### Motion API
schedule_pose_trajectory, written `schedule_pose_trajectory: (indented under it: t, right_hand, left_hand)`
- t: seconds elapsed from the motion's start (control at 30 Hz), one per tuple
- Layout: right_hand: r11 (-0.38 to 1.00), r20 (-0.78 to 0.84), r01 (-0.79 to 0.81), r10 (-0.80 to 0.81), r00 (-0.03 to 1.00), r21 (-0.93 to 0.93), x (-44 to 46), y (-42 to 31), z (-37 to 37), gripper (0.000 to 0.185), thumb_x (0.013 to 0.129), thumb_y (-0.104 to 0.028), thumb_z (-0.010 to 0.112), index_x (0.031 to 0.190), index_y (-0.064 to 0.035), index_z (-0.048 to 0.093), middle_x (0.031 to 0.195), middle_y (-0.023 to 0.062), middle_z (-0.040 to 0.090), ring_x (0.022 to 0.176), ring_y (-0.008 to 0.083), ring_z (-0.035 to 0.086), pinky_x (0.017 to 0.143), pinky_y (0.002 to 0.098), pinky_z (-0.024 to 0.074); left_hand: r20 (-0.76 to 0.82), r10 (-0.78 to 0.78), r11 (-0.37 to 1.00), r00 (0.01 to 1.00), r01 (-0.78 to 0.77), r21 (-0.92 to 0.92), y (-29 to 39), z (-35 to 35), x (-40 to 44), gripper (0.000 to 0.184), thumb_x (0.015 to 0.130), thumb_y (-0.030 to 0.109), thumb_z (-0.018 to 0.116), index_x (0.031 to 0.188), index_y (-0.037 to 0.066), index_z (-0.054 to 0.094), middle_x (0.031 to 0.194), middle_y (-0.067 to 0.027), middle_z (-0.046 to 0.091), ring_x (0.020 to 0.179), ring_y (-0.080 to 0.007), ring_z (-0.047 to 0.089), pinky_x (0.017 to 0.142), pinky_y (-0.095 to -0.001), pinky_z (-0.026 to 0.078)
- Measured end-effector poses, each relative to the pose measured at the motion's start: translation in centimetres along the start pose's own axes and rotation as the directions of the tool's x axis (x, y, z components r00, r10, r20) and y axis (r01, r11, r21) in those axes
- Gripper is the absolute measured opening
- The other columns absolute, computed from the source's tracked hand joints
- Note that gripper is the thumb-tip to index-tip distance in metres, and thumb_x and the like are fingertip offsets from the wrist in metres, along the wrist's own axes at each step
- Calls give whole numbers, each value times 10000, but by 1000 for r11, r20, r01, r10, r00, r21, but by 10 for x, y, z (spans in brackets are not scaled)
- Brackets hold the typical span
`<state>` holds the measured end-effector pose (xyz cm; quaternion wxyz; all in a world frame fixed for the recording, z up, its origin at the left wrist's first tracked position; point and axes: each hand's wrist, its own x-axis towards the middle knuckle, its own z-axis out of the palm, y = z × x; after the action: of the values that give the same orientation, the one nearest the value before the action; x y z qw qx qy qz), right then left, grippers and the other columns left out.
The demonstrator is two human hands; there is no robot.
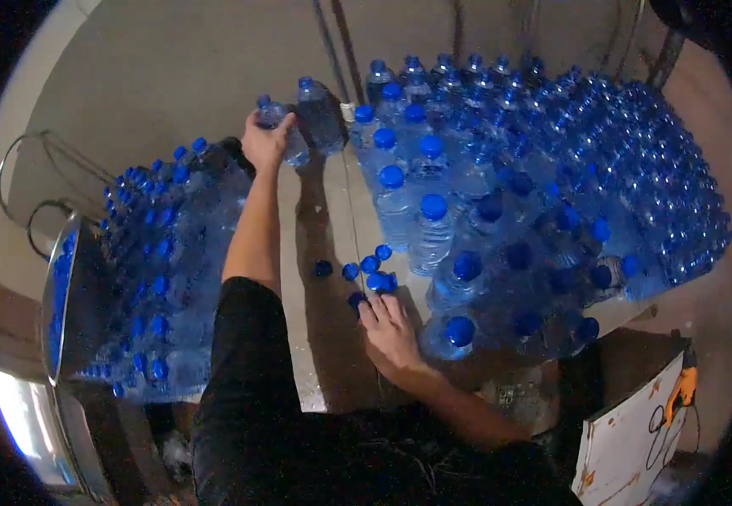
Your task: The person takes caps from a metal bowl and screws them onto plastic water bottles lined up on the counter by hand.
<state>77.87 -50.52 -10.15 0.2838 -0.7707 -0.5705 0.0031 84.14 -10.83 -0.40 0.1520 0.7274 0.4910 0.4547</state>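
Observation:
At the upper left of the table, my left hand (266, 139) is wrapped round the upper part of a clear blue bottle (296, 150). Another bottle (321, 118) stands just to its right, near the wall. My right hand (389, 331) is low in the middle, its fingertips at a small group of loose blue caps (377, 281); whether a cap is between the fingers is too unclear to tell. Capped bottles (433, 228) stand close to the right of these caps.
Many bottles without visible caps (585, 126) fill the back right. Rows of capped bottles (159, 287) stand at the left, beside a round container of blue caps (62, 295). An orange tool (684, 388) lies by a white panel (627, 438) at the lower right.

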Motion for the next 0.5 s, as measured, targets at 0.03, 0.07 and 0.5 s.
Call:
schedule_pose_trajectory:
  t: [0.03, 0.07, 0.5]
  right_hand:
    - [1000, -29, 9, -9, 1000, -1, 2, -3, -4, 374, 851, -140, 599, 1195, 1, 557, 1223, 156, 535, 1142, 337, 460, 963, 443, 392]
    - [1000, -54, 12, -12, 998, 1, 5, -9, -11, 370, 847, -138, 601, 1187, 2, 562, 1215, 156, 542, 1136, 335, 465, 956, 442, 394]
    - [955, -30, 145, -158, 987, -259, 0, -24, -3, 389, 798, -110, 622, 1169, 3, 587, 1035, 147, 614, 1040, 315, 518, 897, 438, 413]
  left_hand:
    - [-56, 42, 999, 998, -42, 5, 1, -8, -8, 848, 604, 505, 839, 1243, 10, 580, 1117, -215, 666, 1052, -349, 636, 918, -402, 483]
    - [-109, 72, 996, 991, -78, -47, 9, -24, -21, 853, 601, 507, 839, 1240, 3, 583, 1104, -218, 669, 1039, -358, 641, 911, -408, 486]
    - [282, 19, 966, 959, 56, -253, 4, -276, -244, 759, 630, 273, 891, 1249, -26, 570, 1056, -175, 697, 948, -224, 681, 834, -346, 523]
